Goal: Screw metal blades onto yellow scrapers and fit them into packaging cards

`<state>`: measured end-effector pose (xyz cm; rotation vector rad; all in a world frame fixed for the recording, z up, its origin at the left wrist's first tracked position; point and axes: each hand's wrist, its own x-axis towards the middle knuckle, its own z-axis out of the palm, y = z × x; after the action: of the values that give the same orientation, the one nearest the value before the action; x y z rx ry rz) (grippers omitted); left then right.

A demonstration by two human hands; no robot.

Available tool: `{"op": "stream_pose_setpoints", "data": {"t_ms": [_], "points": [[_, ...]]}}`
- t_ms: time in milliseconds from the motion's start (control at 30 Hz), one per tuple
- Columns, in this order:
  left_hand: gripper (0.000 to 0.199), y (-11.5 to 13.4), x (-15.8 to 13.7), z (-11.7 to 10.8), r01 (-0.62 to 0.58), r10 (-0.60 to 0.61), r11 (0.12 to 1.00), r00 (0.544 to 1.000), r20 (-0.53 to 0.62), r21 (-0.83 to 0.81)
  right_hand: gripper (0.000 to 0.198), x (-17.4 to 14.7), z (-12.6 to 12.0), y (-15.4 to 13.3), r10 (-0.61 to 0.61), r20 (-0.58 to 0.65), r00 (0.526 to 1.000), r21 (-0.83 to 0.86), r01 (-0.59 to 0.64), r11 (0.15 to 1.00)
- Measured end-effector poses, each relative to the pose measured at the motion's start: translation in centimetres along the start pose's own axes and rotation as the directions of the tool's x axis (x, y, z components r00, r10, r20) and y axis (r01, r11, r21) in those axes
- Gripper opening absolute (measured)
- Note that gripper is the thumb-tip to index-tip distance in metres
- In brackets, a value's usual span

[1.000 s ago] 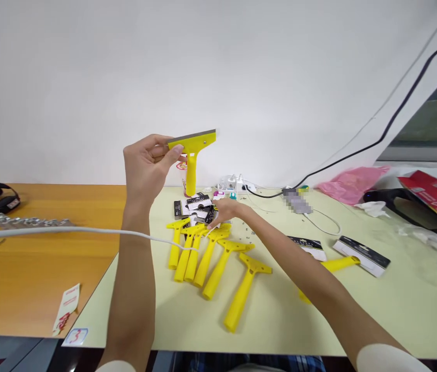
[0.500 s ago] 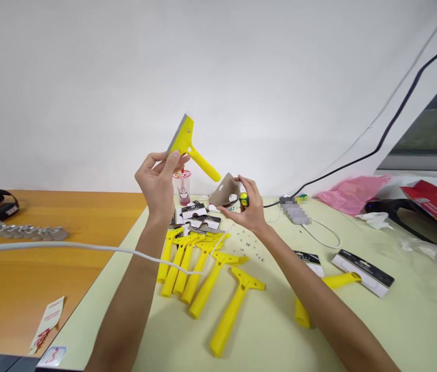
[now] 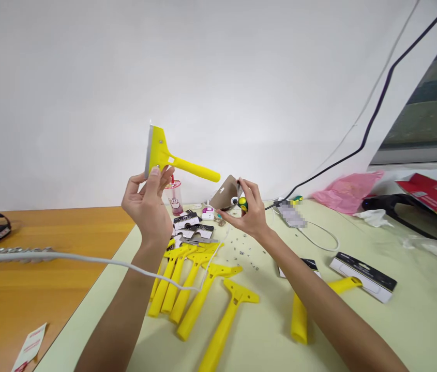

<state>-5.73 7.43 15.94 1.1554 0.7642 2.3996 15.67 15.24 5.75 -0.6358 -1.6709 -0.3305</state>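
My left hand [image 3: 144,209] is raised and pinches a yellow scraper [image 3: 159,150] by its head. The grey blade faces left, two screws show in the head, and the handle points right. Level with the handle's end, my right hand [image 3: 252,213] is closed around a greyish-brown backing card [image 3: 224,192] and a screwdriver [image 3: 243,203] with a green and yellow handle; the screwdriver's shaft is largely hidden. Below lie several yellow scraper handles [image 3: 229,320] side by side, and small loose screws [image 3: 242,253] are scattered to their right.
Black-and-white packing cards [image 3: 187,220] pile up beside a lidded drink cup [image 3: 175,199]. A white cable [image 3: 86,256] crosses in front of my left forearm. At right are another packing card [image 3: 363,276], a pink bag [image 3: 348,191] and a red package [image 3: 435,199].
My left hand has moved left and turned the scraper, so its handle now lies closer to level. My right hand keeps the card and screwdriver almost in place. The view has shifted slightly.
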Motion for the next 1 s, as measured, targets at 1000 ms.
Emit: {"op": "stream_pose_setpoints", "data": {"t_ms": [1000], "points": [[0.038, -2.7, -3.2, 1.1, 0.260, -0.263, 0.965, 0.934, 0.242, 0.044, 0.092, 2.7, -2.7, -2.6, 0.025, 0.132, 0.991, -0.259, 0.010, 0.966]]}}
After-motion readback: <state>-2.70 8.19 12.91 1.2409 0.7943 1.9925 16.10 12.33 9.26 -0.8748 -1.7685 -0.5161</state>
